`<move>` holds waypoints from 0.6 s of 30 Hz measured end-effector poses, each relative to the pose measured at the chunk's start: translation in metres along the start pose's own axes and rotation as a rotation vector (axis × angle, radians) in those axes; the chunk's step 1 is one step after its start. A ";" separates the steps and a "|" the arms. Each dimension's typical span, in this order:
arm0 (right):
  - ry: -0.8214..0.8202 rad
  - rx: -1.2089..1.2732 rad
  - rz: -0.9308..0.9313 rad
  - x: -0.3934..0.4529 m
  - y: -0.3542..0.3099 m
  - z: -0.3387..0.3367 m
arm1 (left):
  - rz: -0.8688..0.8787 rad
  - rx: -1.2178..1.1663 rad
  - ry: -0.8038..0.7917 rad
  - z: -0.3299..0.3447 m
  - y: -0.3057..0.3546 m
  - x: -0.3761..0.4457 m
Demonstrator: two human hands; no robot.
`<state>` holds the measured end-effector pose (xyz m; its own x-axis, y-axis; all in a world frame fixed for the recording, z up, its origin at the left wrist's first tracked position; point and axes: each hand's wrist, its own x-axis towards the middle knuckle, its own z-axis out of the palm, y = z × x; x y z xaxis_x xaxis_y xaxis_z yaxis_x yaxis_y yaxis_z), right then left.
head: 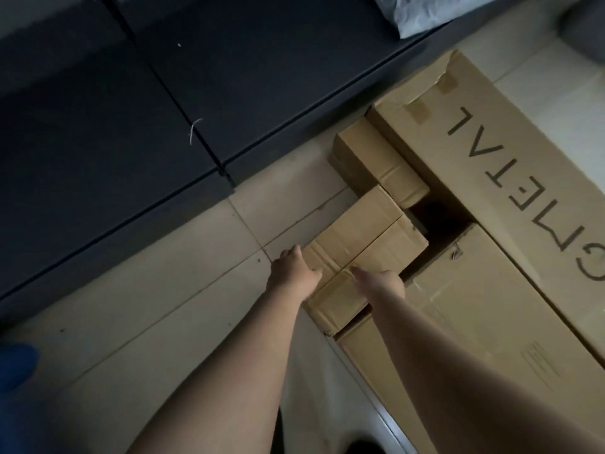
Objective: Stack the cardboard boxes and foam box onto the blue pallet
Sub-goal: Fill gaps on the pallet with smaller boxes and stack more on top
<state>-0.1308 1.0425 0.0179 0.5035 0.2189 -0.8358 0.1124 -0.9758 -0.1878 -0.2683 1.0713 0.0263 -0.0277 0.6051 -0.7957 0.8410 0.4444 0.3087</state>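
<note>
At the far left edge we see a blurred blue shape low on the tiled floor; we cannot tell what it is. Above it, a run of dark cabinets fills the upper left, their base meeting the floor along a diagonal line. Moving right, our left hand reaches down to the near left corner of the small cardboard box, fingers curled over its left edge and the thumb lying on the top face, so it grips that side. Just beside it, our right hand lies on the box's right side, its thumb stretched along the taped seam on top while the fingers drop out of sight over the right edge, into the gap next to the neighbouring carton; we take it as holding that edge, though the fingertips are hidden. The small box sits on the floor among other cartons: a second small box lies just beyond it, touching its far corner; a large flat box lies against its right side; and a long box printed with large letters runs diagonally along the right. At the top right, a pale grey plastic bag rests on the dark surface.
</note>
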 end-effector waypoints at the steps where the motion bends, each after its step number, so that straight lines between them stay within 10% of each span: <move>1: -0.020 0.044 0.003 0.001 -0.003 0.004 | 0.004 0.023 0.017 0.004 -0.005 0.002; 18: -0.158 -0.129 -0.188 -0.057 0.001 0.083 | -0.221 -0.568 -0.027 0.006 -0.103 -0.055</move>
<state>-0.2308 1.0286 0.0226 0.3248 0.3837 -0.8645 0.3047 -0.9077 -0.2884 -0.3500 0.9884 0.0354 -0.1493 0.4447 -0.8831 0.3972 0.8449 0.3583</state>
